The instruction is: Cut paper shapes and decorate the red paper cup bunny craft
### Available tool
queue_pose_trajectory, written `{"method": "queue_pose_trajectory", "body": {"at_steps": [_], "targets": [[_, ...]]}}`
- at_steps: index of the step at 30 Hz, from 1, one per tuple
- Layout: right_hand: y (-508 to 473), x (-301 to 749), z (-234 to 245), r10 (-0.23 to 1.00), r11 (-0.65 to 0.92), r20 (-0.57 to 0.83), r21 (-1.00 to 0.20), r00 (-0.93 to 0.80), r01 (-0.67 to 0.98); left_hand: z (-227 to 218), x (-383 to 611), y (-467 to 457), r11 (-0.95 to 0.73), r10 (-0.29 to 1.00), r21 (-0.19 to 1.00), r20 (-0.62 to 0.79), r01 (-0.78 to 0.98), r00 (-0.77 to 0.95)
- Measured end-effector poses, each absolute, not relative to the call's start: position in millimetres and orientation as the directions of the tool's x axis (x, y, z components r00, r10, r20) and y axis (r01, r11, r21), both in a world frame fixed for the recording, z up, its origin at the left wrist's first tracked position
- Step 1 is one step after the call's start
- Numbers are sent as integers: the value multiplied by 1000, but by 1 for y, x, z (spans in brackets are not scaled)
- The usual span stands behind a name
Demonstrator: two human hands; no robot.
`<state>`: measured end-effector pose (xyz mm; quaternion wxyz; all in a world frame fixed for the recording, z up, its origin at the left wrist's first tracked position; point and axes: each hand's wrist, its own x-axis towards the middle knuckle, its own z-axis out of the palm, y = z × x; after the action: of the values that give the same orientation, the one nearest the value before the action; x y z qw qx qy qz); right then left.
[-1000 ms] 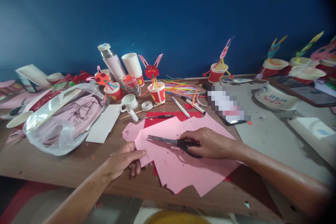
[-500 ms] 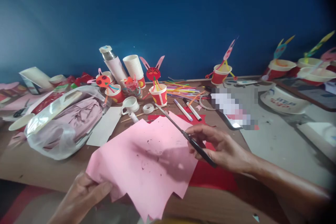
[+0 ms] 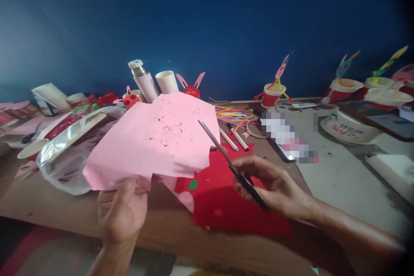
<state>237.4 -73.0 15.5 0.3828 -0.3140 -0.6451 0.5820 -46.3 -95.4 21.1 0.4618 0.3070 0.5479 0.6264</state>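
My left hand (image 3: 124,211) is closed on the lower edge of a pink sheet of paper (image 3: 155,138), thumb on top. The sheet is raised and tilted, with jagged cut edges and dark pencil-like marks in its middle. My right hand (image 3: 261,181) is closed round the black handles of a pair of scissors (image 3: 223,151). Their blades look nearly together and point up and left, close to the sheet's right edge. Below lies red paper (image 3: 233,198) with a small green piece (image 3: 193,185) on it. Another pink piece (image 3: 181,192) lies partly under the raised sheet.
Markers (image 3: 237,138) and colourful thin sticks (image 3: 233,116) lie behind. Further back stand a thermos (image 3: 145,82), stacked paper cups (image 3: 167,82) and a cup with a paper figure (image 3: 272,95). A plastic bag (image 3: 64,168) sits left; a white bowl (image 3: 349,127) is at right.
My left hand has lifted the pink sheet up and leftward off the table, uncovering the red paper. The sheet now hides the front cups. My right hand with the scissors has hardly moved.
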Motion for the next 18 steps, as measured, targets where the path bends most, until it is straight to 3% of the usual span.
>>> {"method": "queue_pose_trajectory", "body": {"at_steps": [3,8,12,18], "targets": [[-74,234,18,834,122,104,-992,-542,-3,17,-20,-91,-117,891,970,7,-212,-455],[-73,229,18,808,46,-7,-996,-589,75,3,14,-95,94,927,964,-175,-247,-331],[-73,225,15,782,-42,-86,-995,-617,86,-11,24,-100,260,915,893,-350,-368,-200],[-74,229,9,742,-81,-131,-991,-658,105,-19,25,-100,364,893,848,-436,-386,-115]]}}
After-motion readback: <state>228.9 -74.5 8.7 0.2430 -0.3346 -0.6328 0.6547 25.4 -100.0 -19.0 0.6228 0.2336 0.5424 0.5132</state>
